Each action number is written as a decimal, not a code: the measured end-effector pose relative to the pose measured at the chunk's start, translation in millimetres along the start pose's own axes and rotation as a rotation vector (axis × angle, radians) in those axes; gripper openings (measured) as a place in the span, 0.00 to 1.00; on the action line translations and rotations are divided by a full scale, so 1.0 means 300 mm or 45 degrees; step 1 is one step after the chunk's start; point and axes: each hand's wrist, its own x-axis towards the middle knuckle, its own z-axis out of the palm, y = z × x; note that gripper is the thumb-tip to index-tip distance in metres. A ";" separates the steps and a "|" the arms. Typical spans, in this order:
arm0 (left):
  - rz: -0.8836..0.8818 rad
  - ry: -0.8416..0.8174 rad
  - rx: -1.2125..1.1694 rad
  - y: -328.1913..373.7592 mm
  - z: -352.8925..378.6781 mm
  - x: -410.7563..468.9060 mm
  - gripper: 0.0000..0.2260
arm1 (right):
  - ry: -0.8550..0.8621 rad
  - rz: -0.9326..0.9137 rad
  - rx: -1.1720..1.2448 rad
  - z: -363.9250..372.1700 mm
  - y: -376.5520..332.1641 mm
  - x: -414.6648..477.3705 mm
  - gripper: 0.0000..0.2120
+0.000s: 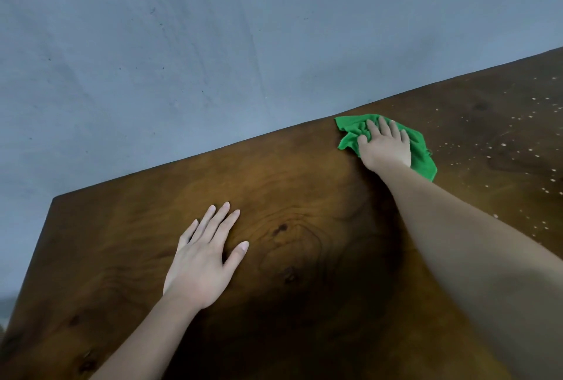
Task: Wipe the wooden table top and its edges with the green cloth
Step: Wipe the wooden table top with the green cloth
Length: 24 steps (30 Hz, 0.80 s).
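Head camera looked down on a dark wooden worktop set against a grey-blue wall. At the far edge, the right hand lay flat on top of the green cloth, fingers spread and pressing down; its grip was not closed around the cloth but pinned it under the palm, with bunched folds showing past the thumb and a flap trailing to the right. The left hand rested open and empty on the bare wood nearer the person, palm down, seemingly as a brace.

To the right of the cloth, pale specks were scattered over the wood, while the stretch between the two hands looked free of them. My judgement was that the top was partly wiped and the speckled side remained.

To do this stroke well, the palm should have kept even pressure so the cloth slid with the hand instead of rolling under it. Overlapping passes toward the specks would have gathered them together. Along the far edge, folding the cloth over the lip would have cleaned the rim too.
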 end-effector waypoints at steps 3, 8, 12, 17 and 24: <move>0.003 -0.001 -0.003 -0.001 0.000 0.000 0.36 | -0.018 -0.007 -0.033 0.025 -0.121 -0.022 0.34; 0.005 0.003 0.006 -0.007 0.004 0.001 0.35 | -0.105 -0.450 -0.102 0.105 -0.460 -0.122 0.34; 0.007 0.018 0.002 -0.012 0.012 -0.001 0.35 | -0.182 -0.762 -0.127 0.181 -0.683 -0.239 0.34; -0.011 -0.016 -0.003 -0.011 0.006 0.006 0.36 | -0.237 -0.956 -0.100 0.206 -0.677 -0.281 0.32; -0.013 -0.070 -0.032 0.001 -0.022 0.004 0.42 | -0.161 -0.764 -0.008 0.139 -0.355 -0.277 0.31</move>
